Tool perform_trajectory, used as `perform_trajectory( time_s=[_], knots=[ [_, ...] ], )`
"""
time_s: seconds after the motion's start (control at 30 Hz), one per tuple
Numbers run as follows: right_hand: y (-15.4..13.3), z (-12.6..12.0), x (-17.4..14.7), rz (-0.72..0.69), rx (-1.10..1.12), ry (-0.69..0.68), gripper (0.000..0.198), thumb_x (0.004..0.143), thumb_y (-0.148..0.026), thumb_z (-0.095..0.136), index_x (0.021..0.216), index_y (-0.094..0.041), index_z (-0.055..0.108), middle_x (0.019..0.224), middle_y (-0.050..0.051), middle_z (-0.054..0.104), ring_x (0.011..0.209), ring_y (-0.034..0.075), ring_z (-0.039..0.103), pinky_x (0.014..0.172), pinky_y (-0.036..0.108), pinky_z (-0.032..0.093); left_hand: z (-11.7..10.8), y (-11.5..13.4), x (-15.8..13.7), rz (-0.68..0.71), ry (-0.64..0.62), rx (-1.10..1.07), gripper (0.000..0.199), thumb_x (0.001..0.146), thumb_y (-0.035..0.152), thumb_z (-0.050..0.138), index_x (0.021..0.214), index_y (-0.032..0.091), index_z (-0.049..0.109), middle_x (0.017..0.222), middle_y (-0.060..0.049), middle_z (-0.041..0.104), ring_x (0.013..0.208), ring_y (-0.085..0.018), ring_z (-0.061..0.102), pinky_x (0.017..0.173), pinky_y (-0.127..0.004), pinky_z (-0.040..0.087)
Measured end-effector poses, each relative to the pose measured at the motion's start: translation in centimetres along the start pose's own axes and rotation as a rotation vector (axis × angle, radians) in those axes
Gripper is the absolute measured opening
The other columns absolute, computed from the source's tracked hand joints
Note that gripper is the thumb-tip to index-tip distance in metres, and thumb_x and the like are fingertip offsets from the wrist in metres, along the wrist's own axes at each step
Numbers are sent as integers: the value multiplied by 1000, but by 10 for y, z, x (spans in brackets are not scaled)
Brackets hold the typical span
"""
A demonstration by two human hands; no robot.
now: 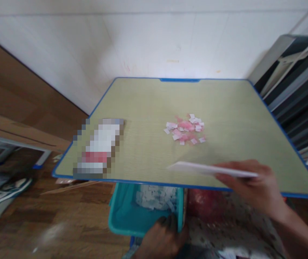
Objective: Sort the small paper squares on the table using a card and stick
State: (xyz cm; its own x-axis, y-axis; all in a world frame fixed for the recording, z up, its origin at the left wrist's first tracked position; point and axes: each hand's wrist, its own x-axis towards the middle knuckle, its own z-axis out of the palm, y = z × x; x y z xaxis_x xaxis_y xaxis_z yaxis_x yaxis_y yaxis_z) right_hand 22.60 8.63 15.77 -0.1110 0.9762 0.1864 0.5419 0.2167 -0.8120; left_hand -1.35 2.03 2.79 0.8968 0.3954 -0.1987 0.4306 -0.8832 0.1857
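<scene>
Far left, 9 o'clock on the table (143,104): a flat packet (99,147), blurred out, can't tell what it is.

Below the near table edge at 6 o'clock: teal bin (121,216) holding white paper scraps (155,198). Your left hand (162,237) sits on the bin's near rim, fingers curled over the edge, gripping it.

Table centre, about 12 o'clock from the bin: loose pile of pink and white paper bits (185,128), well apart from both hands.

At 4 o'clock, near the front edge: your right hand (253,187) pinches a white card (210,169) by its right end, thumb on top, fingers closed under. The card lies nearly flat, just above the table, free end pointing toward 9 o'clock.

Handling, my read: the card is thin, light, and flexes easily, so hold it near the end as now, or further in for stiffness. The bits are featherweight, scatter at any draught, and are poor to pinch one by one. The bin looks like light plastic; the rim grip is fine.
</scene>
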Motion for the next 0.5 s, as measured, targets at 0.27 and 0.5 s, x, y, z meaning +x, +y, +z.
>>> perform_trajectory(
  time_s=[0.27, 0.5],
  knots=[
    [77, -78, 71, 222, 328, 513, 26, 60, -16, 78, 84, -17, 70, 91, 5, 74, 69, 14, 65, 65, 26, 53, 1, 0, -1, 4, 56, 48, 43, 76, 18, 69, 113, 13, 48, 80, -10, 67, 62, -24, 63, 49, -33, 54],
    [91, -87, 74, 263, 304, 353, 16, 64, -20, 75, 79, -16, 71, 78, 4, 74, 58, 12, 63, 58, 23, 50, 10, -2, -2, -18, 189, 70, 55, 63, 24, 80, 110, 16, 53, 73, -5, 66, 51, -21, 57, 43, -29, 49]
  ],
)
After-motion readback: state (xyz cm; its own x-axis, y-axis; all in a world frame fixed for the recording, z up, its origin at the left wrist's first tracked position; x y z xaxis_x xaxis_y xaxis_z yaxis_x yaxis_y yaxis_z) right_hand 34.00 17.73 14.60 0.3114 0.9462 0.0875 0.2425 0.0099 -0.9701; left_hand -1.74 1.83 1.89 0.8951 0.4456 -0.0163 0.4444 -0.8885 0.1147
